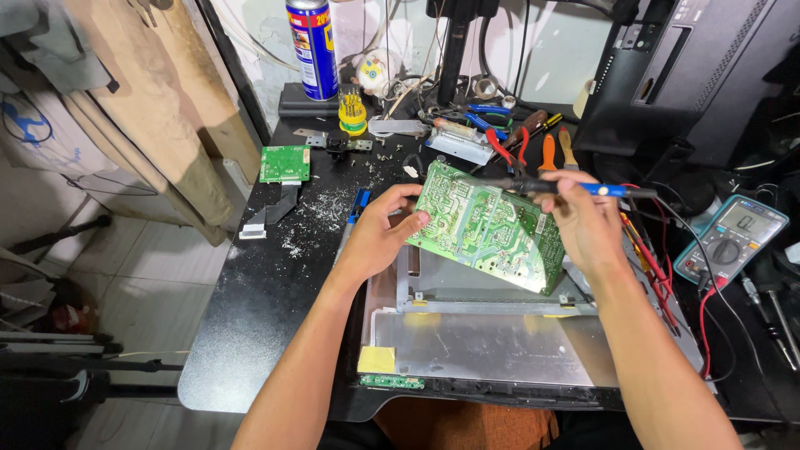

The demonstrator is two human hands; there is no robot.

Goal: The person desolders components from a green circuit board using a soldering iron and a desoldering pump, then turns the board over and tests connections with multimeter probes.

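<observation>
My left hand (pixel 382 235) grips the left edge of a large green circuit board (pixel 483 227), holding it tilted above the metal back panel (pixel 467 329) of a dismantled monitor. My right hand (pixel 583 221) steadies the board's right edge and also holds a soldering iron (pixel 575 188) with a black and blue handle. The iron's tip points left over the board's top edge.
A multimeter (pixel 730 237) with red leads lies at the right. Pliers and screwdrivers (pixel 521 137) crowd the far edge beside a spray can (pixel 313 46) and a bit holder (pixel 352 112). A small green board (pixel 285 163) with ribbon cable lies left. A black monitor (pixel 700 67) leans behind.
</observation>
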